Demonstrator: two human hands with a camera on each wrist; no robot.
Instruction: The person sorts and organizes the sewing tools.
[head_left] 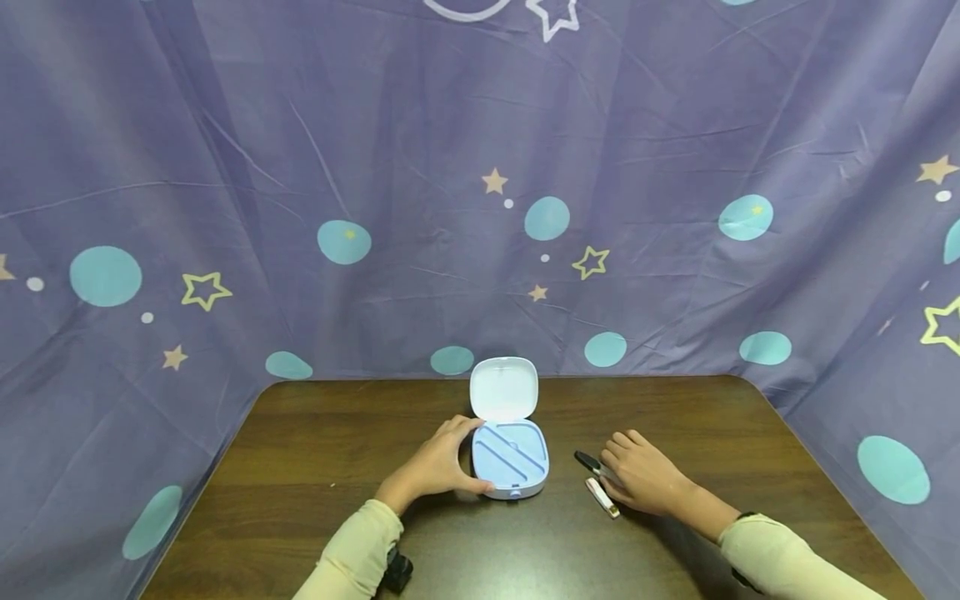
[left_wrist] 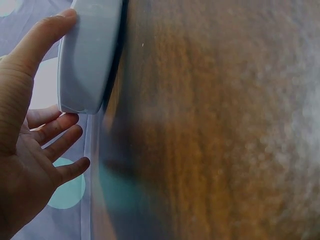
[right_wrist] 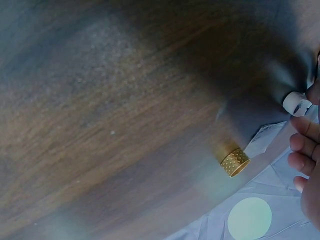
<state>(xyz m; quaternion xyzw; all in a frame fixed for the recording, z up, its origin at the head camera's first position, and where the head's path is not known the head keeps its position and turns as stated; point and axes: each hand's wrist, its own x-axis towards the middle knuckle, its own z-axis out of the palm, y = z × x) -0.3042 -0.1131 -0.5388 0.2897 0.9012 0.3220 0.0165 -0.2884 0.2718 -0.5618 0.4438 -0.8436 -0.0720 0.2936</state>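
A light-blue box (head_left: pixel 510 454) stands on the table, its white lid (head_left: pixel 504 388) raised at the back. Slanting grooves mark its inner surface, and a small latch sits at the front. My left hand (head_left: pixel 435 465) grips the box's left side, thumb at the front corner and fingertips at the back; the box's side wall (left_wrist: pixel 87 55) shows in the left wrist view. To the right, my right hand (head_left: pixel 641 475) pinches a marker-like stick (head_left: pixel 587 460) with a black end; its white end (right_wrist: pixel 295 104) shows by the fingertips. A white tube (head_left: pixel 600 497) with a gold-coloured end (right_wrist: pixel 235 162) lies beside this hand.
The brown wooden table (head_left: pixel 300 433) ends at the back against a purple curtain (head_left: pixel 420 208) with stars and dots. More curtain hangs along both sides. Bands with small dark devices circle both wrists.
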